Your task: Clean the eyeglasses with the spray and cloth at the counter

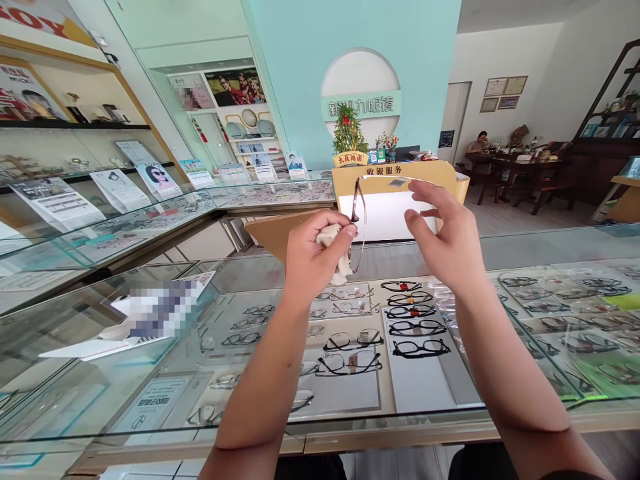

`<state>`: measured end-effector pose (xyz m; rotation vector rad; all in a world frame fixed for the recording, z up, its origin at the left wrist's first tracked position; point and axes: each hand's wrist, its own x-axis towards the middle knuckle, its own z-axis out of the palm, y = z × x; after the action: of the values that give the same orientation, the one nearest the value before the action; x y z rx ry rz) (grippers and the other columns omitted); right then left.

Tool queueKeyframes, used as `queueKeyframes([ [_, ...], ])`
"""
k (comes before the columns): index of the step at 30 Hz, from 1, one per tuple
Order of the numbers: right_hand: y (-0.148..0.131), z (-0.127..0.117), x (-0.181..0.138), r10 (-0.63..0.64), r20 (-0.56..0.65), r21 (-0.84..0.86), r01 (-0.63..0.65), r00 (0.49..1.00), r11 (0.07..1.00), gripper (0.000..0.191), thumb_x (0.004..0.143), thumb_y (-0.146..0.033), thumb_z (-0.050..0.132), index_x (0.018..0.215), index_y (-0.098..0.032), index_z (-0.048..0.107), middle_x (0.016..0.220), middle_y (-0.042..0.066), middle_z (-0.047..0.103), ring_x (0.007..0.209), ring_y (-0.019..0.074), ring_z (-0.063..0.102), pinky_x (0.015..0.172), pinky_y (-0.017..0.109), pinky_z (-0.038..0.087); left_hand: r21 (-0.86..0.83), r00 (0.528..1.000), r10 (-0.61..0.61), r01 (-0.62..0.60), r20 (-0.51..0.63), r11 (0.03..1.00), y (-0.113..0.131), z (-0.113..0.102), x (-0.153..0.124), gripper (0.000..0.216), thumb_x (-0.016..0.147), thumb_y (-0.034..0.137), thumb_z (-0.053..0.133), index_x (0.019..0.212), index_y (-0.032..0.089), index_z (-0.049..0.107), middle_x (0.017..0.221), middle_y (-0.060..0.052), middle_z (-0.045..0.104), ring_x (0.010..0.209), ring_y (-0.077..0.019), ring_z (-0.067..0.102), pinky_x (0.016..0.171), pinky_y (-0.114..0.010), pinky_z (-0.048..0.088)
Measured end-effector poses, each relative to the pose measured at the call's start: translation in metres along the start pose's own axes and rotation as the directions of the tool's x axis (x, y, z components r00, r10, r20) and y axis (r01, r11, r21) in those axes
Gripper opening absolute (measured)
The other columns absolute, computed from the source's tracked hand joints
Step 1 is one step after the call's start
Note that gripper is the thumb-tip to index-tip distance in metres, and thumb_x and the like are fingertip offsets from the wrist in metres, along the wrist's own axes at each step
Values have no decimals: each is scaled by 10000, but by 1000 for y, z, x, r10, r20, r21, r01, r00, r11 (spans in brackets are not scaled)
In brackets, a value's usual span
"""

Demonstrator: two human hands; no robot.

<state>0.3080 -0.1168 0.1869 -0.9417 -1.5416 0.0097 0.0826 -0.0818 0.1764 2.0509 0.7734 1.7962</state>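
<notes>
Up over the glass counter, my left hand [313,257] is closed on a pair of thin-framed eyeglasses [365,230] and a crumpled cream cloth [342,272]. The thumb and fingers pinch the frame near its middle, and the glasses are turned on edge. One thin temple stretches right from the top of the frame toward my right hand [453,237]. That hand is open, thumb and fingers apart, with its fingertips near the temple's end. I cannot tell whether they touch it. Part of the cloth is hidden inside my left hand.
Below my hands is a glass display counter [350,419] with rows of eyeglasses [421,348] inside. Papers [135,327] lie on its left part. Another glass case [280,190] runs along the back left. A cashier desk [400,200] stands ahead; a person [480,143] sits far right.
</notes>
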Motion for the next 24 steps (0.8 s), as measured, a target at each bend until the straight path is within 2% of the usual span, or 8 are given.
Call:
queueKeyframes([
  [3,-3,3,-1,25,35,86,-27,999,996,373,951,-292,645,1296,-225,770,1390,112,784,1207,286,760,950,474,631,-37,999,-20,18,-46,999,-5,0,2,136,945,338,775,859,243,731,713,24,727,569,-119,607,533,-257,456],
  [6,-9,11,-5,55,84,156,-67,995,986,151,922,-241,662,1000,-218,790,1058,58,836,955,223,768,875,407,610,-75,992,-68,60,-106,995,-8,3,2,138,943,352,774,871,242,733,761,13,755,570,-117,588,526,-259,458],
  [9,-13,19,-9,39,117,224,-65,992,972,90,876,-177,661,817,-225,708,811,-6,750,776,164,686,790,346,564,-84,990,-81,72,-113,994,-5,8,0,145,938,354,773,862,238,731,773,13,758,567,-112,568,526,-257,453],
  [16,-13,25,-10,68,211,354,-141,975,925,112,819,-166,678,758,-233,613,741,-39,658,694,133,594,675,308,476,-47,996,-22,18,-89,999,1,15,-3,149,930,350,784,843,243,730,763,13,739,714,-150,677,633,-278,506],
  [20,-12,27,-11,71,240,338,-152,968,929,125,809,-182,662,745,-242,573,699,-53,587,640,118,494,610,294,396,-8,997,-15,14,-71,1000,2,17,-5,148,928,343,769,836,239,721,751,14,721,681,-146,642,621,-284,485],
  [24,-16,28,-15,64,221,319,-134,973,938,154,798,-200,659,725,-249,532,678,-54,547,627,118,465,600,293,394,46,999,22,-21,-28,999,3,20,-6,106,925,293,744,843,232,717,753,19,709,665,-138,602,631,-284,471],
])
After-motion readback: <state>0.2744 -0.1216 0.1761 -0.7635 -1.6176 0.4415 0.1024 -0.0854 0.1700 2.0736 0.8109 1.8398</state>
